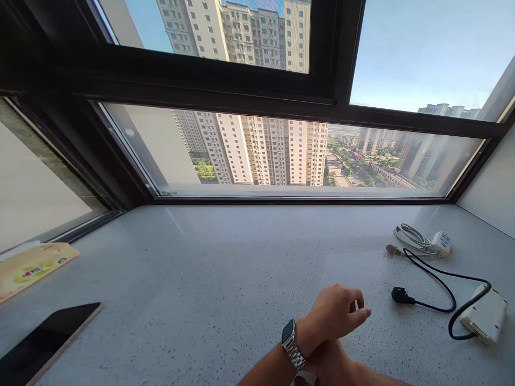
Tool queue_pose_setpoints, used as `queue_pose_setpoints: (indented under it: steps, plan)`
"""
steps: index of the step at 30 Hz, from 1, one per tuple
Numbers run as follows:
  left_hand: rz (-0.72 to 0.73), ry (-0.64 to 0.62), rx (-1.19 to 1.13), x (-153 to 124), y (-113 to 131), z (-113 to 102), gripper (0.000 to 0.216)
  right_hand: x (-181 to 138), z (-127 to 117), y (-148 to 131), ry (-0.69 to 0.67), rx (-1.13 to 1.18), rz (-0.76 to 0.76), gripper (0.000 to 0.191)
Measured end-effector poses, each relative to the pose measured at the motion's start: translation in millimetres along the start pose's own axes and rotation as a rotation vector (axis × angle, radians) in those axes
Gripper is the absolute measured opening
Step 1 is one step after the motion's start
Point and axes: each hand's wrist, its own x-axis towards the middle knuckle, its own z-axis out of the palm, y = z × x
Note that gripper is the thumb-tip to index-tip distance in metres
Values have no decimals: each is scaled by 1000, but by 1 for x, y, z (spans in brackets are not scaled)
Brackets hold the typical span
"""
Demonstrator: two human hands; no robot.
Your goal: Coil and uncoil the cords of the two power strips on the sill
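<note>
My left hand (340,311) reaches in from the lower left over the speckled grey countertop (225,279). Its fingers are loosely curled and closed, and no object shows in them. Round its wrist is a watch (290,340) with a metal link band. Underneath, my right hand (328,362) comes from the lower right and crosses below the left wrist. The left wrist and the frame edge hide its fingers. A small pale thing at the bottom edge beside the watch band is too cut off to name. Closest on the right lies a black plug (401,295).
A black cord (450,300) runs to a white box-like device (485,316) on the right. Behind lies a white power strip (441,244) with a coiled cable. To the left are a phone (48,335) and a yellow package (38,268). Dark-framed windows (257,201) border the back.
</note>
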Motion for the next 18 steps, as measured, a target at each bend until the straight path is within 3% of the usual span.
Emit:
queue_pose_setpoints:
  steps: [4, 10, 13, 18]
  plan:
    - [-9, -15, -4, 0, -2, -4, 23, -1, 5, 12, -58, -398, -217, 36]
    - [3, -57, 11, 3, -10, 1, 27, 1, 12, 23, 24, -553, -498, 32]
    - [3, -55, 43, 4, -13, 7, 25, -3, 12, 26, 62, -607, -484, 33]
    - [16, -60, 82, 7, -14, 13, 24, -8, 8, 26, -74, -622, -386, 40]
